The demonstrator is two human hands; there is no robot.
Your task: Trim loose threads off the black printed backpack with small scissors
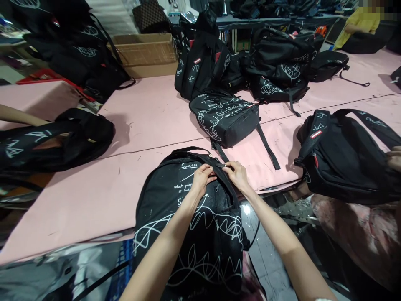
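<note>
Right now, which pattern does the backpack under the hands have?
The backpack is black with white scribbles and lettering, best seen in the head view.

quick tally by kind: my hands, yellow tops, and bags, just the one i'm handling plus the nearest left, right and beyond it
Hands: 2 (left hand, right hand)
Bags: 4 (middle bag, left bag, right bag, bag beyond)
Yellow top: 1
Total: 7

black backpack (208, 240) (white scribbles), at the table edge (78, 239)

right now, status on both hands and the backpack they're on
Left hand, right hand: both pinching backpack, near its top. Its scribbled front showing. Nothing visibly blocking either hand.
</note>
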